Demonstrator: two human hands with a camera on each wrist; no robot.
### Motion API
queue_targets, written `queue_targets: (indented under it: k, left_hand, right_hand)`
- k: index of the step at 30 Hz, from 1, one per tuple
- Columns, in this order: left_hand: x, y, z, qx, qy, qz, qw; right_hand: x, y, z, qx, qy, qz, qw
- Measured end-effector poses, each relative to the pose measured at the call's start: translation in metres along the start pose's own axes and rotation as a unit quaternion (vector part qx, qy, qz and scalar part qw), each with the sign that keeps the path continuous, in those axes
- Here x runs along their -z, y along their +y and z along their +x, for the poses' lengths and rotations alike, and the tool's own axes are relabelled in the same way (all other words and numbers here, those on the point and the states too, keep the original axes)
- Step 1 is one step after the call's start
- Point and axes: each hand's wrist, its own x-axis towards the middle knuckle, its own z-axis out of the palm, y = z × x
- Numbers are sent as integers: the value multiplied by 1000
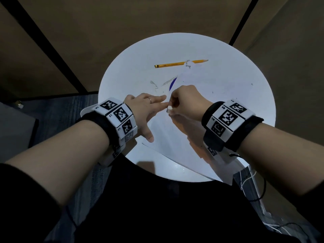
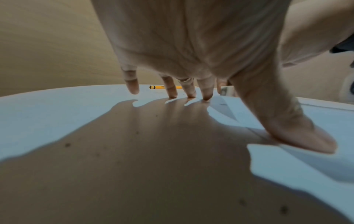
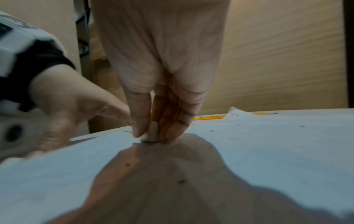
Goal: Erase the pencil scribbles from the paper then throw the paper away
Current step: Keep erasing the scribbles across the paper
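A white sheet of paper (image 1: 201, 95) lies on the round white table (image 1: 122, 71), its far corner crumpled over a yellow pencil (image 1: 168, 65). Grey pencil scribbles (image 1: 154, 83) and a blue mark (image 1: 172, 84) show near the paper's left edge. My left hand (image 1: 149, 109) lies flat with spread fingers (image 2: 206, 91), pressing the paper's left edge down; its thumb (image 2: 298, 133) rests on the sheet. My right hand (image 1: 185, 104) pinches a small white eraser (image 3: 152, 133) between thumb and fingers, its end touching the paper (image 3: 268, 144) beside my left forefinger.
The pencil (image 2: 164, 87) lies across the far side of the table. Small dark eraser crumbs (image 3: 182, 181) dot the sheet. Wood-look wall panels stand behind the table, and dark carpet lies at the left. Thin cables hang from my right wristband.
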Motion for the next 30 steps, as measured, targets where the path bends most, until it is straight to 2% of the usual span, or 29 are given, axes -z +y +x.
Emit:
queue_targets:
  k: [3,9,15,20,22,24,26,30]
  left_hand:
    - [2,2,-1,2,2,11,1000]
    - [3,-1,2,14,-7,27,1000]
    - [1,-5,4,8,-36,51,998]
    - [-1,-4,2,6,-26,32,999]
    - [-3,-6,3,10,-28,30,999]
    - [-4,-7,5,17,-34,37,999]
    - [-4,-7,5,18,-32,36,999]
    - [-3,-5,2,8,-21,19,1000]
  right_hand:
    - [-3,-7,-3,21,-19,-5,1000]
    - [17,12,9,-61,30,24,997]
    - [6,0,9,-34,28,3,999]
    - [-9,-22,-6,43,-86,-2,995]
    - [-8,-19,-4,41,-68,2,997]
    - [-6,-10,2,8,-14,10,1000]
    - [-8,-11,1,-1,-4,15,1000]
    - [-22,-26,-16,66,-90,25,993]
